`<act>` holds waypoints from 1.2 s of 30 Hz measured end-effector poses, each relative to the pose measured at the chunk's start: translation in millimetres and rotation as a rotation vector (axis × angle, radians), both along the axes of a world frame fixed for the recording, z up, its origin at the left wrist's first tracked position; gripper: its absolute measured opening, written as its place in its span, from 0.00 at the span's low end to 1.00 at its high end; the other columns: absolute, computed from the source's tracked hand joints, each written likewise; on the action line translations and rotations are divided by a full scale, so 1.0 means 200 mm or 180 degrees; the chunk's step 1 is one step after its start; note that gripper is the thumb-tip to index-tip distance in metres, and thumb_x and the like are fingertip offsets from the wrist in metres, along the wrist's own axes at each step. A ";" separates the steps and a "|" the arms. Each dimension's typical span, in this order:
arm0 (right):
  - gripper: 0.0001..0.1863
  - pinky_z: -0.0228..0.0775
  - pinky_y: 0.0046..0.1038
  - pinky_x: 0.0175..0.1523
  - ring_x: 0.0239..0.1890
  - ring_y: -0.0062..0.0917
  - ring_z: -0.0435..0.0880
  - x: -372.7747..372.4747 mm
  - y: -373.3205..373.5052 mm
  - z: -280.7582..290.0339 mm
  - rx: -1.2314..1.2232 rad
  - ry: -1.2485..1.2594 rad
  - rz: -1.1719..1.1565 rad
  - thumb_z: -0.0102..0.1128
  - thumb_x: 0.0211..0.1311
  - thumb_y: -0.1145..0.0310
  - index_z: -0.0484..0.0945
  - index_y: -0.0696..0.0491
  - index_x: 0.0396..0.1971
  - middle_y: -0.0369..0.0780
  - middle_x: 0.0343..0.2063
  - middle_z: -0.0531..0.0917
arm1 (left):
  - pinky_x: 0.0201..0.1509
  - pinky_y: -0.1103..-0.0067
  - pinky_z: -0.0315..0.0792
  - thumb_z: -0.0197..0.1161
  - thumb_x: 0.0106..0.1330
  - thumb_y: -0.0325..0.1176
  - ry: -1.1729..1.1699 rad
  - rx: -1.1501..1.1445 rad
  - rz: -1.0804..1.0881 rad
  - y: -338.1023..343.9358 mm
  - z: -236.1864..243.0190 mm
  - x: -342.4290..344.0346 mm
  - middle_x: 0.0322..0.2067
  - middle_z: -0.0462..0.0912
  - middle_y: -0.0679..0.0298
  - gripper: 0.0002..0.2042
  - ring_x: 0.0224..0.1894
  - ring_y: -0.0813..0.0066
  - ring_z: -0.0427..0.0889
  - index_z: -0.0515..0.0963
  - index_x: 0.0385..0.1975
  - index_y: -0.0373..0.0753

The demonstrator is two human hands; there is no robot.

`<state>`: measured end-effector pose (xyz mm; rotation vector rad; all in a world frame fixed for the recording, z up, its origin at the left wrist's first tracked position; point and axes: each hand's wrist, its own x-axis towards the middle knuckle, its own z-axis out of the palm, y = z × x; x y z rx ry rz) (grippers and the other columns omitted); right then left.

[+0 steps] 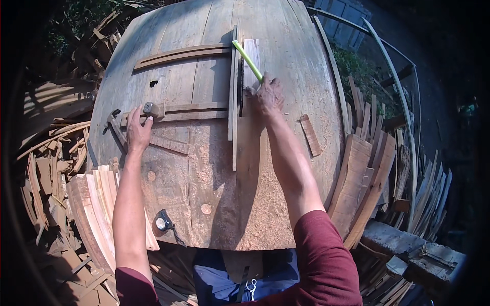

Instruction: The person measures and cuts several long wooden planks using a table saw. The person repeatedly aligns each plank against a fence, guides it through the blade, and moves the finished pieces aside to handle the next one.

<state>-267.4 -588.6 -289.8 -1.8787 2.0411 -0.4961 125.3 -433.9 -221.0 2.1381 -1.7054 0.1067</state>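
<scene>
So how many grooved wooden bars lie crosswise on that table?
2. One grooved bar lies farther up the table; the other lies nearer, its left part by the left hand, which may hide some of it. Both reach rightward to the long wooden strips.

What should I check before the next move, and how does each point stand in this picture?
1. Right hand has hold of the green stick: ok.
2. Left hand is at the near crosspiece, by its left end: ok. Whether it grips firmly: cannot tell.
3. Joints between the crosspieces and the long strip are tight: cannot tell.
4. Table is free of sawdust: not ok, it covers much of the near part.
5. Tape measure is apart from both hands: ok.
</scene>
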 end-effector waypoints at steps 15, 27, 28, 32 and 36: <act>0.39 0.70 0.46 0.62 0.59 0.50 0.78 -0.59 0.57 0.20 0.0100 -0.0996 0.0188 0.54 0.72 0.43 0.55 0.46 0.75 0.57 0.61 0.74 | 0.61 0.76 0.72 0.57 0.74 0.36 0.3632 -0.0234 0.0075 -0.35 -0.16 0.16 0.50 0.85 0.57 0.18 0.53 0.72 0.82 0.79 0.57 0.33; 0.08 0.68 0.38 0.54 0.44 0.37 0.82 -0.84 0.29 0.07 -0.0566 0.0465 0.1360 0.59 0.68 0.65 0.83 0.47 0.42 0.40 0.37 0.82 | 0.31 0.73 0.75 0.52 0.70 0.38 0.3585 -0.1981 0.1301 -0.51 -0.31 -0.05 0.21 0.82 0.55 0.16 0.23 0.65 0.81 0.79 0.33 0.29; 0.08 0.68 0.38 0.54 0.44 0.37 0.82 -0.84 0.27 0.04 -0.0664 0.0426 0.1318 0.58 0.69 0.64 0.84 0.47 0.42 0.40 0.37 0.82 | 0.34 0.70 0.76 0.52 0.68 0.38 0.3509 -0.2206 0.1711 -0.53 -0.30 -0.08 0.24 0.83 0.53 0.15 0.25 0.62 0.82 0.78 0.34 0.29; 0.10 0.67 0.40 0.55 0.46 0.37 0.81 -0.76 0.22 0.03 -0.0457 0.0023 0.1123 0.60 0.67 0.59 0.85 0.47 0.40 0.41 0.36 0.82 | 0.48 0.65 0.76 0.56 0.67 0.39 0.1882 -0.1943 0.2053 -0.44 -0.37 -0.08 0.34 0.84 0.48 0.16 0.39 0.56 0.82 0.78 0.40 0.29; 0.12 0.66 0.40 0.53 0.45 0.35 0.81 -0.76 0.20 -0.05 -0.0994 0.0119 0.1200 0.64 0.64 0.56 0.87 0.46 0.39 0.40 0.34 0.82 | 0.61 0.61 0.68 0.62 0.66 0.42 -0.0182 -0.0641 0.0919 -0.26 -0.33 -0.09 0.50 0.73 0.45 0.23 0.54 0.47 0.72 0.73 0.55 0.31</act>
